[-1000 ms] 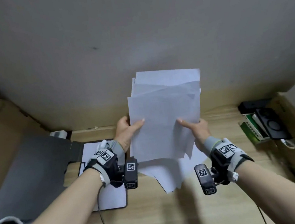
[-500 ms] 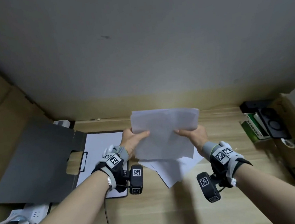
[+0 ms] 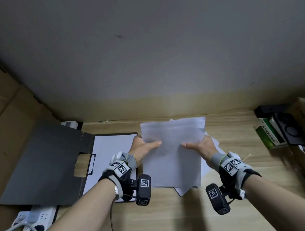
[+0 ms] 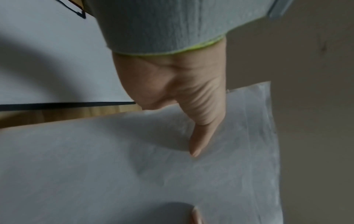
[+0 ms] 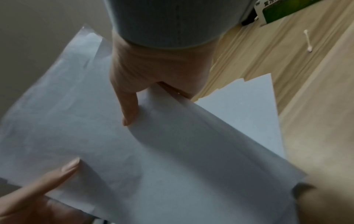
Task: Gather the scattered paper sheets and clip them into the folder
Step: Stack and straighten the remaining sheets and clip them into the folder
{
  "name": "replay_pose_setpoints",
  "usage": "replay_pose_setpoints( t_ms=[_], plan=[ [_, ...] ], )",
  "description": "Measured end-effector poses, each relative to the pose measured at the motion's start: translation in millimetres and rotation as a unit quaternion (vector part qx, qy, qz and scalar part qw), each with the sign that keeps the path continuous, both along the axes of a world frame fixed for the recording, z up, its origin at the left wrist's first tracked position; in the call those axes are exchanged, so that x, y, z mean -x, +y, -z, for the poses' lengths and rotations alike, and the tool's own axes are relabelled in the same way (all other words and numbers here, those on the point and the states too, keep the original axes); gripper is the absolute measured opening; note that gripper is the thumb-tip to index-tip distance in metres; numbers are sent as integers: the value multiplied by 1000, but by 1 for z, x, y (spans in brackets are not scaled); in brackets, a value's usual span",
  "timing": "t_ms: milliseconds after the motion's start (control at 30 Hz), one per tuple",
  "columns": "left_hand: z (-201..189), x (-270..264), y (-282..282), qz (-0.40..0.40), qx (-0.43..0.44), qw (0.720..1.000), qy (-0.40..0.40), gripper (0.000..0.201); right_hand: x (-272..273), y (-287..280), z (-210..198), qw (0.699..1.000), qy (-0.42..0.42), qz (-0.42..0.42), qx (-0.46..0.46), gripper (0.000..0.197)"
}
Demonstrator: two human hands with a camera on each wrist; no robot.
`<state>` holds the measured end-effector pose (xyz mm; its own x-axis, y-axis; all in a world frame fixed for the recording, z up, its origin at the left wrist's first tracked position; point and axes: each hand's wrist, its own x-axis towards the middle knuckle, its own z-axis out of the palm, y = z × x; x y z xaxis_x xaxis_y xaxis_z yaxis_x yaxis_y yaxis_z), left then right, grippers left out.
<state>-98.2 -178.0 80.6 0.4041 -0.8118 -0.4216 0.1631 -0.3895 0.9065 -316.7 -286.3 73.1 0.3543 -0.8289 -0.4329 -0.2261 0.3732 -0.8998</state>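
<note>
A stack of white paper sheets (image 3: pixel 173 151) (image 4: pixel 172 174) (image 5: pixel 153 151) is held low over the wooden desk, its edges uneven. My left hand (image 3: pixel 144 147) (image 4: pixel 184 106) grips its left edge, thumb on top. My right hand (image 3: pixel 200 146) (image 5: pixel 145 84) grips the right edge the same way. More loose sheets (image 3: pixel 183 190) (image 5: pixel 249 106) lie on the desk under the stack. The dark folder (image 3: pixel 45 163) lies open at the left with a white sheet (image 3: pixel 110 150) on its clip board side.
A power strip (image 3: pixel 27 222) with cables lies at the front left. Boxes and a black device (image 3: pixel 286 128) crowd the right edge, beside a cardboard box. A cotton swab (image 5: pixel 308 40) lies on the desk (image 3: pixel 160 224) to the right. A wall stands close behind.
Both hands have lowered the paper stack from upright in front of the wall down toward the desk, and the sheets now sit more squarely together.
</note>
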Motion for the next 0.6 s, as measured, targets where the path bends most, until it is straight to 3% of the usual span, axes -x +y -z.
replay_pose_setpoints(
  t_ms=[267,500,600],
  plan=[
    [-48,-20,-21,-18,96,995,-7,28,-29,-25,-35,992,-110,55,20,31],
    [-2,-13,3,11,-20,999,-49,32,-16,2,-4,999,-32,-2,-20,42],
    [4,-6,7,12,-3,998,-54,32,-14,13,6,999,-25,14,-23,48]
  ],
)
